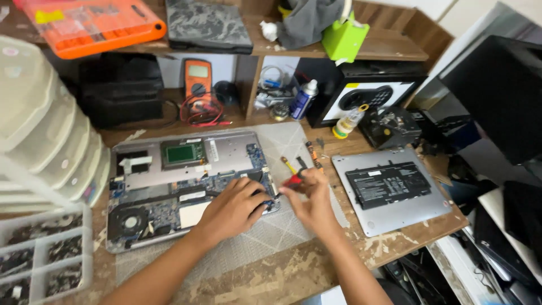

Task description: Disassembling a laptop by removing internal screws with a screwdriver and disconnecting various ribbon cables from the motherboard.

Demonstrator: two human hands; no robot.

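Orange multimeter with coiled leads on lower shelf. Spray can beside black safe. Orange case on top shelf. Parts tray at left.

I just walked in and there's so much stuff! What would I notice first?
First, the opened laptop in the middle of the bench, insides showing, with the left hand and right hand at its right edge. Next, its grey cover lying to the right, and the orange case on the shelf, top left.
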